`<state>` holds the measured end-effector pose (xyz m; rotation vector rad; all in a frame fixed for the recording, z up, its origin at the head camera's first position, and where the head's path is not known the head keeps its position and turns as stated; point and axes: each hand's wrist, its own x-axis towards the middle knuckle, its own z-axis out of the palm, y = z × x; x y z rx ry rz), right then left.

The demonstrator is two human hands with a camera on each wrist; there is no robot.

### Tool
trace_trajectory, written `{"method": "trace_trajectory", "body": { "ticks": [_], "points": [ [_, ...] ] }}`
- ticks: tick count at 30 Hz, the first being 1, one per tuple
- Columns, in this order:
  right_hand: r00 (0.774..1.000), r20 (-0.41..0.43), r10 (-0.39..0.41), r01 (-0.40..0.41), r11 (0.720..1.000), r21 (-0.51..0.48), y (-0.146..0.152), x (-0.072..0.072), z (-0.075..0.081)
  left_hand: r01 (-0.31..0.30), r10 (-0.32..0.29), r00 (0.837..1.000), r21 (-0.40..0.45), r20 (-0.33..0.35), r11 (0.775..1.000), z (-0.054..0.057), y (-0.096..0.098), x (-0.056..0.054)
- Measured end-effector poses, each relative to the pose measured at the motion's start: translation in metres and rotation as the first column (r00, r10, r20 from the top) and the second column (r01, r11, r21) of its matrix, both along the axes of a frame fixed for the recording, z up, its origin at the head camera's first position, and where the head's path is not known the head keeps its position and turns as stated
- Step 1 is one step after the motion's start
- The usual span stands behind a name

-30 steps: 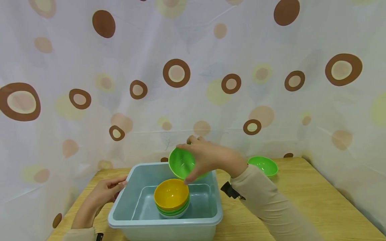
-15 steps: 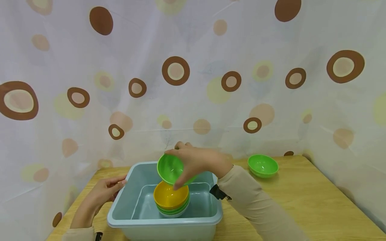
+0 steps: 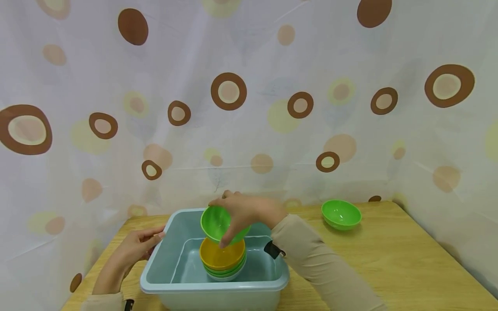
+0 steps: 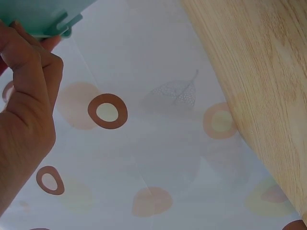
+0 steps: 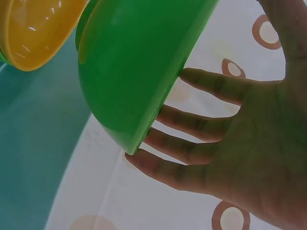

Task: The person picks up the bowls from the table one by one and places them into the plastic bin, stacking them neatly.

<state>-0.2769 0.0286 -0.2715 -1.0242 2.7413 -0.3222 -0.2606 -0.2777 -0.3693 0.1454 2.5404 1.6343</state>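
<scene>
My right hand (image 3: 245, 212) grips a green bowl (image 3: 212, 224) by its rim, thumb on the near side and fingers spread along the far side. The bowl is tilted over a stack in a pale blue basin (image 3: 214, 286). On top of that stack is a yellow bowl (image 3: 218, 260), with green bowls and a pale bowl below it. In the right wrist view, the fingertips press along the rim of the green bowl (image 5: 129, 72). My left hand (image 3: 134, 249) holds the basin's left rim; the left wrist view shows its bent fingers at the basin (image 4: 41, 14).
Another green bowl (image 3: 341, 215) sits upright at the back right of the wooden table (image 3: 393, 259). A white curtain with brown and beige spots (image 3: 249, 129) hangs behind the table and along both sides.
My right hand has brought the green bowl left and down, closer over the yellow bowl. My left hand stays on the basin's rim.
</scene>
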Motion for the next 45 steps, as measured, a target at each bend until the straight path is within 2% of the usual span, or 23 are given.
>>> {"method": "trace_trajectory", "body": {
  "ticks": [12, 19, 30, 39, 45],
  "points": [
    [0.999, -0.009, 0.038, -0.038, 0.999, 0.036, -0.011, -0.011, -0.016, -0.008, 0.008, 1.000, -0.023, 0.006, 1.000, 0.003, 0.001, 0.003],
    [0.998, 0.041, 0.054, -0.055, 0.998, 0.022, -0.015, -0.012, -0.024, -0.020, 0.021, 1.000, -0.012, 0.012, 1.000, 0.002, 0.003, 0.003],
    [0.997, 0.072, 0.008, -0.009, 1.000, 0.019, -0.020, -0.013, -0.037, -0.030, 0.030, 0.999, -0.011, 0.012, 0.999, 0.001, 0.002, 0.002],
    [0.999, 0.047, 0.000, -0.002, 0.999, 0.035, -0.023, -0.010, -0.040, -0.030, 0.031, 0.999, -0.014, 0.012, 0.999, 0.001, 0.001, 0.001],
    [0.998, 0.062, -0.014, 0.012, 0.999, 0.038, -0.022, -0.011, -0.043, -0.031, 0.032, 0.999, -0.018, 0.019, 0.999, 0.001, 0.002, 0.002]
  ]
}}
